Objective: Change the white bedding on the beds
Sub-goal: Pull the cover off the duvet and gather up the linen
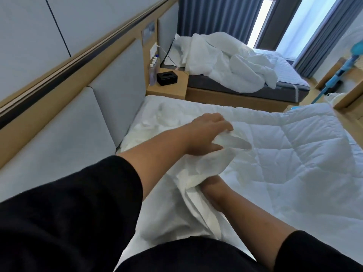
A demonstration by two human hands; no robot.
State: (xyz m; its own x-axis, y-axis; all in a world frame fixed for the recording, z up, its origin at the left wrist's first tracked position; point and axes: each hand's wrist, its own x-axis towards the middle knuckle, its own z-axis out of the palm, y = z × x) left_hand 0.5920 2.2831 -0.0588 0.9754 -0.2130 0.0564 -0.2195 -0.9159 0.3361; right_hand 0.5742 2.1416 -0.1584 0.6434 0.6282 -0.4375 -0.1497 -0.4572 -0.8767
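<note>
A white quilted duvet [290, 154] lies spread over the near bed. A thin white cover sheet [196, 185] is bunched at its near edge. My left hand [206, 134] reaches across and pinches a fold of that sheet beside the duvet's corner. My right hand [214, 185] is lower, its fingers buried under the bunched sheet and gripping it. The far bed [284, 83] has a grey mattress with a crumpled white duvet [231, 63] and pillow piled on it.
A padded grey headboard [110, 99] runs along the left. Between the beds stands a wooden nightstand [167, 89] with a black tissue box [167, 77] and several bottles. A blue mop [345, 67] leans at the right by wooden furniture. Blue curtains hang behind.
</note>
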